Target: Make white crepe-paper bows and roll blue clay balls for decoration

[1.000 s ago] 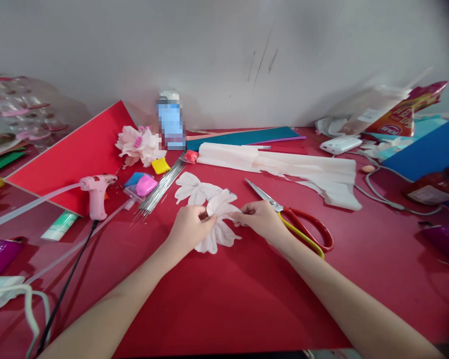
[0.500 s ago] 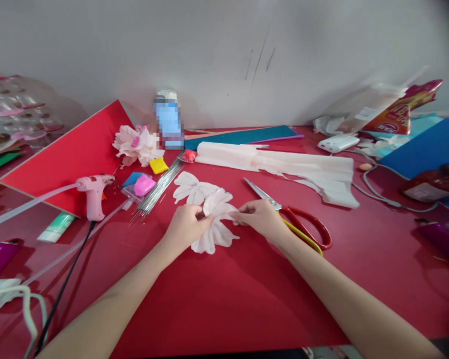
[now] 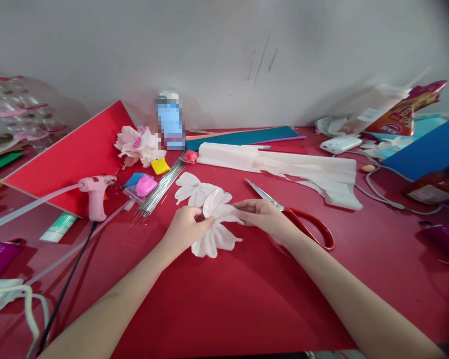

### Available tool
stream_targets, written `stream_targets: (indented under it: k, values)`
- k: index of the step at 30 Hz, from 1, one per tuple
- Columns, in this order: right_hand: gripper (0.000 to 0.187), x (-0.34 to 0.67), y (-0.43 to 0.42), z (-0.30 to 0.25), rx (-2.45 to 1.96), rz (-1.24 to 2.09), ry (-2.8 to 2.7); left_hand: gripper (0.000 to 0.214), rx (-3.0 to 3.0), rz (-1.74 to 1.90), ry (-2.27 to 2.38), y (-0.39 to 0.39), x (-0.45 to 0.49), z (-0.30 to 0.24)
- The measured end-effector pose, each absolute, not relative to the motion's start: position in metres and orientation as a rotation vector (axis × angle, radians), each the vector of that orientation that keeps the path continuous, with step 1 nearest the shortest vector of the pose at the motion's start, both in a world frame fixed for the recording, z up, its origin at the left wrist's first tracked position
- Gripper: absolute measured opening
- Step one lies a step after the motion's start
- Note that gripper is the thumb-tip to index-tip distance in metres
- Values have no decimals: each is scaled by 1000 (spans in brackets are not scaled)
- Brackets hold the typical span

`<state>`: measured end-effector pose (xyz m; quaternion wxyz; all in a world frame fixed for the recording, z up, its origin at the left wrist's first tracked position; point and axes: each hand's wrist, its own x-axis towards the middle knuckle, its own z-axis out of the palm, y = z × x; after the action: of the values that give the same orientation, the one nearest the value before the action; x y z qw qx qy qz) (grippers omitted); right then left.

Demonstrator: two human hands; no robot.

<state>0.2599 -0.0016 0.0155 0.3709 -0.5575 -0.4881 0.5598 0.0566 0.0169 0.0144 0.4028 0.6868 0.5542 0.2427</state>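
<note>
1. The petal piece point(image 3: 220, 203) is pale pinkish white, thin and crepe-like, with rounded, wavy-edged lobes and soft creases.
2. It is between the hands above the red worktop point(image 3: 224, 309), overlapping in view a similar lower cutout point(image 3: 214, 243) and an upper cutout point(image 3: 195, 189).
3. The left hand point(image 3: 189, 223) has its grip clamped on the piece's left side, thumb uppermost.
4. The right hand point(image 3: 264, 215) has its grip pinched together on the right lobe.
5. A red-orange snack bag point(image 3: 394, 119) carries pale lettering, too blurred to read.
6. A dark jar point(image 3: 434, 187) bears a whitish label, also illegible.
</note>
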Motion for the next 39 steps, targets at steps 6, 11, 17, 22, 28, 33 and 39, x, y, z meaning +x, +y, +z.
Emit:
stream_targets:
  k: [6, 11, 17, 22, 28, 33, 39]
  values:
    - [23, 253, -4, 13, -1401, 1237, -1424, 26, 1693, 638, 1280, 14, 59, 10]
    - [32, 257, -1, 12, -1435, 1130, -1276, 26, 1650, 641, 1277, 16, 58, 9]
    - [33, 256, -3, 14, -1381, 1258, -1263, 28, 1565, 668, 1211, 17, 58, 9]
    - [31, 252, -6, 16, -1418, 1239, -1275, 30, 1590, 645, 1155, 15, 59, 11]
    - [30, 253, -6, 18, -1389, 1226, -1258, 37, 1596, 692, 1207, 16, 58, 10]
    - [30, 251, -6, 16, -1379, 1272, -1246, 31, 1476, 654, 1066, 16, 59, 10]
    - [24, 249, -5, 11, -1396, 1244, -1288, 34, 1525, 653, 1068, 16, 62, 8]
